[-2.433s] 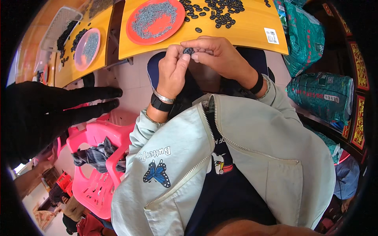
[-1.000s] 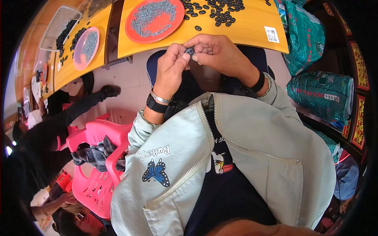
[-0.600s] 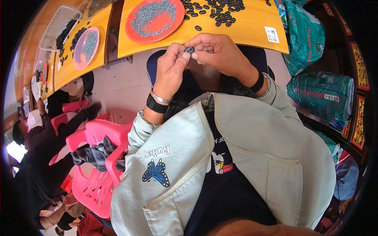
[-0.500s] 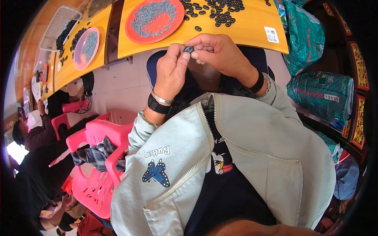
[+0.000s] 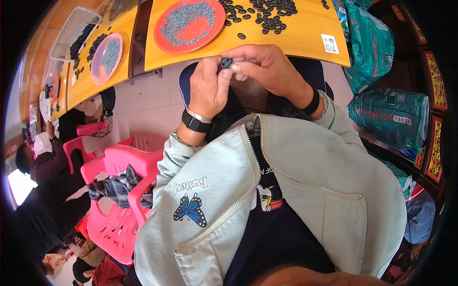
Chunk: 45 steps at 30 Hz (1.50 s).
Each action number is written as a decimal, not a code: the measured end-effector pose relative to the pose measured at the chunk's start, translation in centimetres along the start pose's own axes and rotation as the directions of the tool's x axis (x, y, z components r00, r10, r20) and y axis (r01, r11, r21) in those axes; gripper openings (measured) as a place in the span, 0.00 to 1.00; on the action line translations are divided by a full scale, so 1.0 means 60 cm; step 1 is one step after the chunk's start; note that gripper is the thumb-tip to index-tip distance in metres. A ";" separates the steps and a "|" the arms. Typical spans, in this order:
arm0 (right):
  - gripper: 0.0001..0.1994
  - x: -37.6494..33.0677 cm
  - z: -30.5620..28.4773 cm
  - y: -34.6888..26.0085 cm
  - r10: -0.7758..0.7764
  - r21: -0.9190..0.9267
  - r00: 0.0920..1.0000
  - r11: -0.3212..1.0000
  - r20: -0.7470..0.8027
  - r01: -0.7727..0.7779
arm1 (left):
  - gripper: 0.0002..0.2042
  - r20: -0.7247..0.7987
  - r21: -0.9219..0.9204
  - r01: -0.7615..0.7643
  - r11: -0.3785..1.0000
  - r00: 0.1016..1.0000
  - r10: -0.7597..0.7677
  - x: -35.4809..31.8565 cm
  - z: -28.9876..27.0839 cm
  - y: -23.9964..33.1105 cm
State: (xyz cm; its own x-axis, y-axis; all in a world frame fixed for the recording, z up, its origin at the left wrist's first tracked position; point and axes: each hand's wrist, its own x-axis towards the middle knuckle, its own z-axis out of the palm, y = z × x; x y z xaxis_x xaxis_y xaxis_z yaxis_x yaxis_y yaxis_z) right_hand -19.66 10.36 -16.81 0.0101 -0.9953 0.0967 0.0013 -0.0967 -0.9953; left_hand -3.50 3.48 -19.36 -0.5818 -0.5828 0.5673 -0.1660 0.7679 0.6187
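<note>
A small black oval piece with two holes [image 5: 226,62] is at my fingertips, just off the near edge of the yellow table [image 5: 305,45]. My right hand [image 5: 267,69] pinches its right side between thumb and fingers. On the other side my left hand [image 5: 208,86] has its curled fingers against the piece, with the thumb just below it. Whether a screw sits in the piece is too small to tell. Beyond my hands stands a red plate [image 5: 164,40] of grey screw-like pieces [image 5: 183,24]. Many similar black oval pieces [image 5: 272,21] lie loose to its right.
To the left, another yellow table bears a pink plate [image 5: 97,71] and a white basket [image 5: 61,40]. A pink chair [image 5: 109,229] with a checked cloth stands at my left. Green sacks [image 5: 389,117] lie on the right. Other people sit at far left.
My left thumb has slid down off the face of the black oval piece, showing more of it. The piece has shifted slightly left and tilted.
</note>
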 end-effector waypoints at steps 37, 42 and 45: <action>0.07 0.339 -0.168 -0.224 -0.680 -0.856 0.733 0.389 -0.018 0.340 | 0.08 0.099 -0.280 0.366 0.888 0.931 -0.352 0.005 -0.011 -0.013; 0.08 0.387 -0.184 -0.188 -0.710 -0.900 0.703 0.337 -0.051 0.275 | 0.07 0.099 -0.278 0.377 0.883 0.926 -0.364 0.002 -0.012 -0.017; 0.07 0.299 -0.118 -0.188 -0.271 -0.808 0.953 0.587 -0.136 0.052 | 0.07 0.078 -0.303 0.418 0.857 0.907 -0.415 -0.010 -0.019 -0.026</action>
State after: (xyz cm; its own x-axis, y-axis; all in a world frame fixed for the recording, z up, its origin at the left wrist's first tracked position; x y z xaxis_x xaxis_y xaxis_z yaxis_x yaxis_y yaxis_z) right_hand -26.60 -6.46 -3.88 -0.1264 -0.9234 0.3623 -0.8063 -0.1172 -0.5798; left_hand -2.00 2.34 -20.02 -0.5205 -0.8263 0.2153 -0.1442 0.3336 0.9316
